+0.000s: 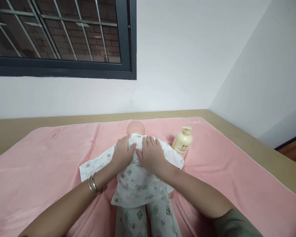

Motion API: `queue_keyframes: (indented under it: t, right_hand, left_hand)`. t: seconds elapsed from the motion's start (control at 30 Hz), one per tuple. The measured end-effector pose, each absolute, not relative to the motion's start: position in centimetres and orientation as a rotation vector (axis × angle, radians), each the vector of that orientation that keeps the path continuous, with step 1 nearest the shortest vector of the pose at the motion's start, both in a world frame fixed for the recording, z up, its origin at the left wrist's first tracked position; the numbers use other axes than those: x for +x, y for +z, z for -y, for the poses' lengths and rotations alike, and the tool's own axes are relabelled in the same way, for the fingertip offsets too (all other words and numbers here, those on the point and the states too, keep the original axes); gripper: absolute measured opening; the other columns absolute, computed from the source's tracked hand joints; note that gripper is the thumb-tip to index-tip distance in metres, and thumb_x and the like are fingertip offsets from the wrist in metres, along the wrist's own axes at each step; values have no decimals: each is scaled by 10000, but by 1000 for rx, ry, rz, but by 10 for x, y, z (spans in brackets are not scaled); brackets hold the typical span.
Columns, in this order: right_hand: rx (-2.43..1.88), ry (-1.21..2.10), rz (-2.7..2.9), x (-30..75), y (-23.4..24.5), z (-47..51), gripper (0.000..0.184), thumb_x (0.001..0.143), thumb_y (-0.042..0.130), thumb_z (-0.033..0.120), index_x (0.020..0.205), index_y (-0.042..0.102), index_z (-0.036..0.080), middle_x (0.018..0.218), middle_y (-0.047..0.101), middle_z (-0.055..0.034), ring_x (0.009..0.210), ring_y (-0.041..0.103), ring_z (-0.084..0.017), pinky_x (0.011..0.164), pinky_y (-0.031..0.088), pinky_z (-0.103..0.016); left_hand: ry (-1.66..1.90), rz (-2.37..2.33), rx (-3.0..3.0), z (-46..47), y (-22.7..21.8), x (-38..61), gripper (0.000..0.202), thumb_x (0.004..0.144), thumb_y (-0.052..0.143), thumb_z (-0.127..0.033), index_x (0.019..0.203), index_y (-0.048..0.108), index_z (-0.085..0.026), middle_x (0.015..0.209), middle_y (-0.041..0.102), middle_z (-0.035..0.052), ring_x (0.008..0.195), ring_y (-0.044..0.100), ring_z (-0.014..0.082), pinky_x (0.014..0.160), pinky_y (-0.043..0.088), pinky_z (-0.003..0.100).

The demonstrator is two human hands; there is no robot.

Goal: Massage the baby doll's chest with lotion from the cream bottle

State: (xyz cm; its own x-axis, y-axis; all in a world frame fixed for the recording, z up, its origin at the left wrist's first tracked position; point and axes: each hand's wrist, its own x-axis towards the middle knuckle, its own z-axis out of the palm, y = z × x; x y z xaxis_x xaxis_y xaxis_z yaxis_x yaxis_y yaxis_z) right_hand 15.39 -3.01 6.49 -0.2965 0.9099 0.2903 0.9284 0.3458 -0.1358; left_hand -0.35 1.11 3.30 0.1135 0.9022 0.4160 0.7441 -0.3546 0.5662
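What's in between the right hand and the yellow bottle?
In the head view, a white patterned sleeve lies between the right hand and the yellow bottle.

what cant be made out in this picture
- Shirt under the palms: head view, covered by the left hand and right hand
- Face on the doll's head: head view, turned out of sight
- Lower ends of the trousers: head view, cut off by the bottom edge
- Fine print on the bottle: head view, too small to read
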Motion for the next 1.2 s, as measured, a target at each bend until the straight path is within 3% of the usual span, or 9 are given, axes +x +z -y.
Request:
queue_keyframes:
  t: [0.1, 0.3, 0.47, 0.6, 0.7, 0.87, 0.93, 1.07, 1.2]
  right_hand:
    - [-1523, -110, 2342, 152, 61, 37, 592, 981, 385, 396, 1438, 403, 19, 1487, 401, -267, 1407, 330, -369, 1153, 236, -518]
    - [-1695, 41, 2286, 165, 68, -2, 516, 1014, 313, 424, 1403, 460, 117, 1513, 399, -197, 1422, 307, -357, 1136, 172, -620]
    - [-1587, -44, 2355, 154, 62, 23, 558, 998, 327, 342, 1438, 390, 6, 1491, 396, -263, 1414, 313, -374, 1145, 246, -541]
    - [-1560, 66, 2418, 160, 66, 14, 547, 1017, 285, 363, 1449, 386, 43, 1509, 380, -244, 1423, 307, -364, 1140, 254, -545]
    - [-1587, 147, 2396, 164, 68, -1, 542, 1026, 267, 407, 1452, 390, 95, 1528, 376, -196, 1440, 279, -344, 1147, 211, -583]
    - [-1561, -33, 2393, 152, 65, 28, 552, 1005, 324, 345, 1440, 393, 11, 1504, 383, -253, 1428, 302, -353, 1161, 233, -510]
    - [-1516, -90, 2424, 151, 66, 35, 536, 1006, 314, 327, 1433, 414, 18, 1484, 409, -257, 1411, 338, -349, 1157, 243, -497]
    - [-1592, 22, 2413, 162, 72, 10, 526, 1029, 263, 349, 1431, 430, 56, 1462, 457, -231, 1394, 379, -310, 1144, 252, -502]
    - [-1670, 53, 2355, 162, 71, 1, 550, 1023, 285, 372, 1436, 410, 32, 1475, 444, -227, 1402, 368, -306, 1148, 249, -503]
  left_hand:
    - [1045, -1651, 2194, -9, 33, -4, 408, 943, 372, -413, 1182, 565, -145, 1110, 649, 159, 1078, 588, 326, 939, 468, 531]
    - [1125, -1567, 2433, 14, 25, -3, 486, 938, 401, -412, 1322, 473, -123, 1387, 505, 218, 1344, 420, 368, 1076, 365, 580]
    - [956, -1526, 2317, -11, 34, -14, 388, 951, 322, -416, 1075, 595, -170, 1041, 665, 155, 1056, 619, 318, 931, 491, 523]
    - [1075, -1482, 2417, -5, 21, -9, 398, 936, 357, -373, 1164, 575, -130, 1271, 588, 224, 1318, 458, 366, 1080, 347, 616]
    - [1146, -1464, 2476, 12, 9, -5, 406, 927, 384, -330, 1217, 558, -106, 1380, 503, 254, 1417, 323, 395, 1091, 302, 668]
    - [1101, -1385, 2526, -2, 11, -13, 348, 925, 369, -298, 1141, 599, -151, 1309, 572, 216, 1357, 420, 367, 1087, 339, 645]
    - [1116, -1459, 2467, -9, 14, -12, 376, 938, 350, -319, 1201, 565, -157, 1279, 591, 205, 1312, 468, 354, 1072, 363, 635]
    - [1240, -1563, 2375, 7, 12, 4, 467, 953, 331, -334, 1335, 466, -102, 1365, 519, 241, 1360, 406, 382, 1088, 324, 646]
    - [1245, -1511, 2356, 19, 14, 6, 460, 932, 403, -348, 1323, 498, -125, 1388, 504, 232, 1378, 380, 390, 1101, 308, 642]
